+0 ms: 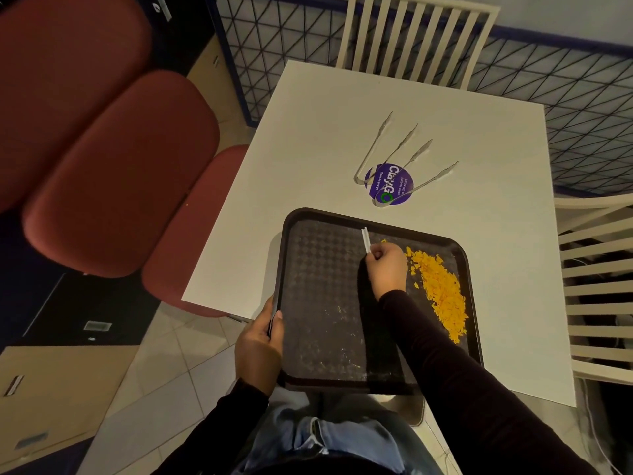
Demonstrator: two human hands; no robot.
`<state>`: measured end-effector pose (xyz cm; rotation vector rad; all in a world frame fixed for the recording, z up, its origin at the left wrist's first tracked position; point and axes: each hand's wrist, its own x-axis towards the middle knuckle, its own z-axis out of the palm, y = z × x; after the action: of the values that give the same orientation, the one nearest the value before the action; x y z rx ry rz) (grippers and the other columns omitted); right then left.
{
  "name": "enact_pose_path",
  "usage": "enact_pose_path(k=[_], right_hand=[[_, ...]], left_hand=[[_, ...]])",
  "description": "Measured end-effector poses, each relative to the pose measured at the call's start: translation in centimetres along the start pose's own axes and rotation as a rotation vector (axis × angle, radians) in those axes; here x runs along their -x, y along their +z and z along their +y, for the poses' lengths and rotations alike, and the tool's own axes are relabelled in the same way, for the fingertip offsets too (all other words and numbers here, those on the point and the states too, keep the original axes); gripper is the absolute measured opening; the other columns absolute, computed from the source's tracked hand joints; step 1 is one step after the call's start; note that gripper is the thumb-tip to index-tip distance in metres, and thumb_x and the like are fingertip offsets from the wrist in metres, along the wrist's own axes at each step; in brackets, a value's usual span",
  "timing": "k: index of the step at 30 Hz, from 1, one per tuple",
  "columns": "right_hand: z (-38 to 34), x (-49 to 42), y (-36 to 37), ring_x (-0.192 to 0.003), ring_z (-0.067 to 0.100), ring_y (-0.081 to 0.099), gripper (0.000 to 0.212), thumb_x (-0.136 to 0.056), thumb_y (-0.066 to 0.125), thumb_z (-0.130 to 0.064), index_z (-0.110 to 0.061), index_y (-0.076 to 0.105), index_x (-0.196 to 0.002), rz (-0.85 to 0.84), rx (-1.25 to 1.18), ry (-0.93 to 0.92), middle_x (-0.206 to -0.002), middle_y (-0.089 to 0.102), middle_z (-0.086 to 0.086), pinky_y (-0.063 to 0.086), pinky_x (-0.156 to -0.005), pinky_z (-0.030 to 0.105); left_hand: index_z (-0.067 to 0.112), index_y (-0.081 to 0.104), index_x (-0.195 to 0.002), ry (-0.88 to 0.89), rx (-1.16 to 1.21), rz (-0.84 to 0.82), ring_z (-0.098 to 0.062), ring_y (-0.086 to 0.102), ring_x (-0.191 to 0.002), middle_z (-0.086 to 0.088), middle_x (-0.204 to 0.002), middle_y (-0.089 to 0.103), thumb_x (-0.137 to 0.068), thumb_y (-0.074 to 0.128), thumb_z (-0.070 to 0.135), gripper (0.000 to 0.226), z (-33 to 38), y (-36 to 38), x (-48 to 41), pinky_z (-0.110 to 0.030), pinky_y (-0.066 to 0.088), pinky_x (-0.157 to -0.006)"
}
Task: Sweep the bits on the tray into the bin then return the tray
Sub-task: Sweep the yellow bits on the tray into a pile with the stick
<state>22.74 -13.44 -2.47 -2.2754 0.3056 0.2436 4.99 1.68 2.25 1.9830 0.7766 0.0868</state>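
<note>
A dark brown tray (pixel 325 286) lies on the near part of the white table, its front edge overhanging the table. A heap of orange bits (pixel 440 289) sits along the tray's right side, and fine crumbs speckle the middle. My left hand (pixel 260 341) grips the tray's left rim near the front corner. My right hand (pixel 387 269) is closed on a thin white stick-like tool (pixel 365 238), held upright over the tray just left of the heap. No bin is in view.
Two metal tongs (pixel 387 152) (pixel 419 181) lie on the white table (pixel 308 138) over a purple round sticker (pixel 390 183). White slatted chairs stand at the far side (pixel 418 36) and the right (pixel 599 286). Red cushioned seats (pixel 120 173) are at left.
</note>
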Motion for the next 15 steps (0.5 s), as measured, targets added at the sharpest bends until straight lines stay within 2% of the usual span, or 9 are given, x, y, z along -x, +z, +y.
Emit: enact_pose_path(k=[2,4,6,8,10,12,13,14,15], right_hand=[[0.7,-0.4,-0.4,-0.084,0.028,0.064,0.019,-0.083,0.059,-0.005,-0.002,0.068,-0.099,0.03,-0.017,0.06,-0.098,0.068,0.016,0.05,-0.077,0.035],[1.4,-0.6,-0.8,-0.085,0.028,0.063,0.018,-0.083,0.059,-0.005,-0.001,0.068,-0.099,0.061,-0.038,0.115,-0.098,0.068,0.016,0.048,-0.077,0.034],[2.2,-0.6,-1.3,-0.083,0.028,0.062,0.016,-0.083,0.059,-0.004,-0.002,0.067,-0.096,0.091,-0.053,0.152,-0.096,0.069,0.016,0.048,-0.074,0.033],[3.0,-0.8,-1.9,-0.076,0.026,0.059,0.013,-0.083,0.058,-0.003,0.0,0.067,-0.092,0.103,-0.06,0.173,-0.093,0.068,0.016,0.045,-0.069,0.031],[3.7,-1.0,-2.2,-0.074,0.025,0.056,0.011,-0.083,0.057,-0.002,0.0,0.066,-0.09,0.125,-0.075,0.215,-0.092,0.068,0.017,0.042,-0.067,0.031],[4.2,-1.2,-2.6,-0.074,0.027,0.058,0.009,-0.082,0.058,-0.002,-0.001,0.064,-0.088,0.158,-0.098,0.272,-0.091,0.068,0.018,0.043,-0.066,0.031],[4.3,-1.2,-2.7,-0.076,0.029,0.06,0.007,-0.081,0.058,-0.002,-0.002,0.063,-0.086,0.166,-0.107,0.284,-0.089,0.068,0.018,0.042,-0.065,0.031],[4.3,-1.2,-2.8,-0.077,0.032,0.062,0.005,-0.081,0.058,-0.002,-0.003,0.062,-0.084,0.169,-0.103,0.271,-0.087,0.067,0.017,0.041,-0.064,0.03],[4.2,-0.9,-2.9,-0.078,0.032,0.063,0.005,-0.082,0.057,-0.003,-0.004,0.063,-0.083,0.168,-0.086,0.241,-0.085,0.066,0.016,0.04,-0.063,0.029]], left_hand=[[0.011,0.054,-0.129,0.008,-0.011,-0.012,-0.004,0.056,-0.067,0.003,-0.071,0.061,-0.095,0.047,0.015,0.035,0.1,-0.1,0.1,-0.03,0.056,-0.08],[0.014,0.052,-0.13,0.013,-0.016,-0.023,-0.001,0.055,-0.064,0.012,-0.067,0.055,-0.095,0.046,0.015,0.035,0.2,-0.3,0.3,-0.022,0.054,-0.073],[0.02,0.048,-0.13,0.014,-0.027,-0.021,0.0,0.056,-0.062,0.012,-0.069,0.056,-0.095,0.045,0.014,0.036,0.2,-0.3,0.5,-0.014,0.053,-0.071],[0.023,0.045,-0.13,0.017,-0.032,-0.009,0.008,0.06,-0.068,0.015,-0.08,0.061,-0.095,0.045,0.014,0.036,0.0,-0.3,0.6,0.0,0.045,-0.069],[0.023,0.043,-0.13,0.015,-0.035,-0.005,0.015,0.059,-0.076,0.022,-0.085,0.06,-0.095,0.046,0.013,0.037,-0.3,-0.2,0.6,0.004,0.042,-0.069],[0.023,0.049,-0.128,0.002,-0.023,-0.007,0.002,0.061,-0.073,0.011,-0.084,0.067,-0.095,0.046,0.014,0.035,-0.4,-0.2,0.7,-0.007,0.049,-0.076],[0.018,0.054,-0.127,-0.007,-0.011,-0.005,-0.004,0.06,-0.07,-0.002,-0.087,0.07,-0.095,0.046,0.015,0.033,-0.3,-0.1,0.7,-0.02,0.054,-0.082],[0.013,0.057,-0.126,-0.013,0.005,-0.004,-0.006,0.059,-0.071,-0.011,-0.093,0.071,-0.095,0.046,0.016,0.033,-0.2,-0.1,0.7,-0.031,0.055,-0.086],[0.011,0.055,-0.127,-0.013,0.026,-0.008,-0.01,0.061,-0.078,-0.014,-0.099,0.07,-0.095,0.046,0.016,0.034,-0.1,-0.1,0.7,-0.033,0.054,-0.088]])
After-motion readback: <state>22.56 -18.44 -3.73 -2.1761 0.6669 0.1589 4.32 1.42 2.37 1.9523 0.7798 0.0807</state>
